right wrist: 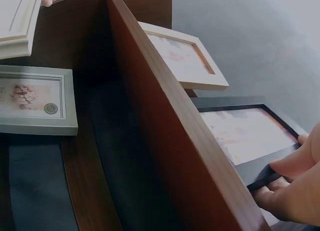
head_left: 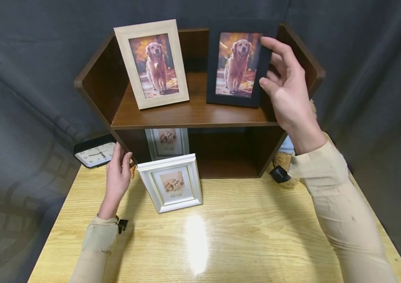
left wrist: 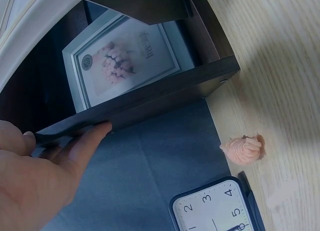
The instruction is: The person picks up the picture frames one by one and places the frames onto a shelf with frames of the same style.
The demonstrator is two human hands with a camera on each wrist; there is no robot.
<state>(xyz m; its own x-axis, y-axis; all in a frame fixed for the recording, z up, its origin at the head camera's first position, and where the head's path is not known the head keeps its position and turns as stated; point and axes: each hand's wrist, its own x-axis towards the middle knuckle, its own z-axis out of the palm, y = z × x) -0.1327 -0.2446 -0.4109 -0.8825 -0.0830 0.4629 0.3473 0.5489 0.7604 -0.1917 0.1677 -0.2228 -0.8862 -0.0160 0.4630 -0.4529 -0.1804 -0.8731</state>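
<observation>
While face-out, black photo frame (head_left: 238,65), right edge between pinched right fingers (head_left: 281,48), left fingers (left wrist: 89,147) around shelf side (left wrist: 160,95).

A: Where's the head camera?
B: In front of and above the shelf (head_left: 196,114), facing forward and down, far enough back for its full width.
A: The wrists?
B: Much nearer: the left looks at the shelf's left wall (left wrist: 165,91), the right leftward across its middle board (right wrist: 189,111). Both share the grey frame (left wrist: 122,61) inside it.
</observation>
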